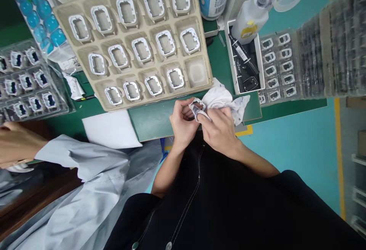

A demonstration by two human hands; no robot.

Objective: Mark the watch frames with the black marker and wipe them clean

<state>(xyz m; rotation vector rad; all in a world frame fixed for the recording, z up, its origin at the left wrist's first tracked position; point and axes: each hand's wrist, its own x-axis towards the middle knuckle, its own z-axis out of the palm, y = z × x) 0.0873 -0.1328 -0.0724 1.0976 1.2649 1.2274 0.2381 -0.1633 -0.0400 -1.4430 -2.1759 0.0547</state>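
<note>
Both hands' fingers closed: left hand [183,122] holds frame [197,107], right hand [220,128] presses cloth [223,99] on it

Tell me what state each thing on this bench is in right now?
Left hand: holding a white frame.
Right hand: pressing a white cloth on the frame.
Pulp tray: full of frames but for one empty pocket.
Bottle: lying tilted on a small box, cap on.
Clear trays: loaded with small parts.
Co-worker's hand: at the left edge, apart.
</note>
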